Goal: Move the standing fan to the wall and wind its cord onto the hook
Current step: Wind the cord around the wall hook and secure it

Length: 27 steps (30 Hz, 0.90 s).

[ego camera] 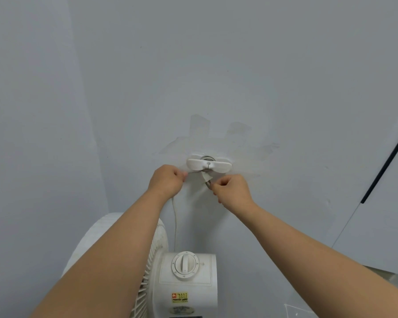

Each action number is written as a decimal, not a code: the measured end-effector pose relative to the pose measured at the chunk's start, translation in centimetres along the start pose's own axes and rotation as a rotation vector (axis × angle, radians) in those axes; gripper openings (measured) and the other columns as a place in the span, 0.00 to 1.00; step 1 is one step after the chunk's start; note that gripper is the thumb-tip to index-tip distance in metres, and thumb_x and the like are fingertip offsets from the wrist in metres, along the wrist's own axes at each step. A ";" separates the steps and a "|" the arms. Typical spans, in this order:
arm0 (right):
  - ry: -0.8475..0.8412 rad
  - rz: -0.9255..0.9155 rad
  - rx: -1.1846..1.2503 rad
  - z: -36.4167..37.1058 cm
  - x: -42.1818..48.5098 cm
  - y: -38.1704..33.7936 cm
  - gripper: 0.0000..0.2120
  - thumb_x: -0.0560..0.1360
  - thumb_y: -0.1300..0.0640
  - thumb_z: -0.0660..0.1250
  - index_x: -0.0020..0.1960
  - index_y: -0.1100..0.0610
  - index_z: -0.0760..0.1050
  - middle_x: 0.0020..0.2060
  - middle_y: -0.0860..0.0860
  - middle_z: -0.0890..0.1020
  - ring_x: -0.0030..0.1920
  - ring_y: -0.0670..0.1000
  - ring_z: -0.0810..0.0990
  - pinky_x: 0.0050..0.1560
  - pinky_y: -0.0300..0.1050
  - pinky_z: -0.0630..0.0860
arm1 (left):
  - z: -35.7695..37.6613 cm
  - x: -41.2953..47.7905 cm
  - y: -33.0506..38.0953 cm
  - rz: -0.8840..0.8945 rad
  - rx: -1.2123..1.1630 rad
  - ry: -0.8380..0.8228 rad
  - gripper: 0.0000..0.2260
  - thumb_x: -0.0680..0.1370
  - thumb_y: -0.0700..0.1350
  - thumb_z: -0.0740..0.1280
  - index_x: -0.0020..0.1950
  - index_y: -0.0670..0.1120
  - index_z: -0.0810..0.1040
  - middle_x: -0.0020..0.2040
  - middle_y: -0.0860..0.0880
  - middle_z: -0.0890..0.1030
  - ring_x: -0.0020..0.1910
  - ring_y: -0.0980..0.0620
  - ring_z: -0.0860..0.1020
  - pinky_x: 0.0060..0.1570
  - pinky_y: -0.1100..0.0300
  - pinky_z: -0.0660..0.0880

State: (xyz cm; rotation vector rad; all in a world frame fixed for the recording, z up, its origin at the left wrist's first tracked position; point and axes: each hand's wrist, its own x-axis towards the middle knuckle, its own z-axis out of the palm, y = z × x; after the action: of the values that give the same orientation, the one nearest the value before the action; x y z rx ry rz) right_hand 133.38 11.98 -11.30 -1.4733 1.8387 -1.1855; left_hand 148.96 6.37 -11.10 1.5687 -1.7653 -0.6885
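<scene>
A white winged hook [209,165] is fixed to the pale grey wall, with turns of grey-white cord behind its wings. Just below it stands the white fan [187,281], its motor housing with a round dial facing up and its grille partly hidden by my left forearm. The cord [175,222] rises from behind the fan into my left hand [167,181], which is closed on it at the hook's lower left. My right hand [231,191] pinches the cord's end part below the hook's centre.
The wall meets a side wall in a corner at the left. At the right a white cabinet door [381,203] with a long black handle [386,162] stands close to the fan.
</scene>
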 end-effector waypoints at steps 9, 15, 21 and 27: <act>0.103 -0.151 -0.325 -0.2 -0.6 0.0 0.10 0.74 0.58 0.64 0.38 0.62 0.78 0.32 0.56 0.79 0.34 0.54 0.75 0.35 0.43 0.68 | -0.1 0.3 1.1 -0.312 -0.540 -0.021 0.15 0.79 0.50 0.62 0.35 0.44 0.72 0.30 0.48 0.72 0.31 0.50 0.73 0.33 0.60 0.69; 0.114 -0.166 -0.342 -0.1 -0.9 0.0 0.11 0.75 0.58 0.64 0.38 0.63 0.79 0.34 0.58 0.81 0.35 0.55 0.76 0.35 0.44 0.69 | -1.3 -0.1 1.2 -0.389 -1.004 -0.205 0.12 0.80 0.47 0.61 0.39 0.45 0.75 0.28 0.52 0.69 0.24 0.58 0.69 0.28 0.66 0.66; 0.135 -0.156 -0.347 0.1 -0.8 0.1 0.11 0.74 0.58 0.64 0.39 0.64 0.79 0.35 0.61 0.81 0.35 0.59 0.76 0.33 0.44 0.66 | -2.4 -0.7 1.5 -0.281 -1.172 -0.211 0.10 0.79 0.38 0.58 0.44 0.41 0.79 0.27 0.52 0.72 0.21 0.58 0.70 0.21 0.67 0.66; 0.132 -0.162 -0.340 0.1 -1.0 0.1 0.11 0.74 0.58 0.64 0.37 0.63 0.79 0.33 0.59 0.81 0.33 0.56 0.75 0.33 0.44 0.67 | -2.6 -1.4 2.0 -0.156 -1.145 -0.242 0.12 0.79 0.35 0.54 0.48 0.39 0.78 0.32 0.50 0.71 0.21 0.59 0.68 0.20 0.68 0.62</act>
State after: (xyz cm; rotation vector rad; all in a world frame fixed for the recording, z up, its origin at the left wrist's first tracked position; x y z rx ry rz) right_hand 133.66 12.87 -11.59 -1.7952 2.1254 -1.1059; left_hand 149.71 8.11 -8.08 0.8168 -0.9970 -1.6339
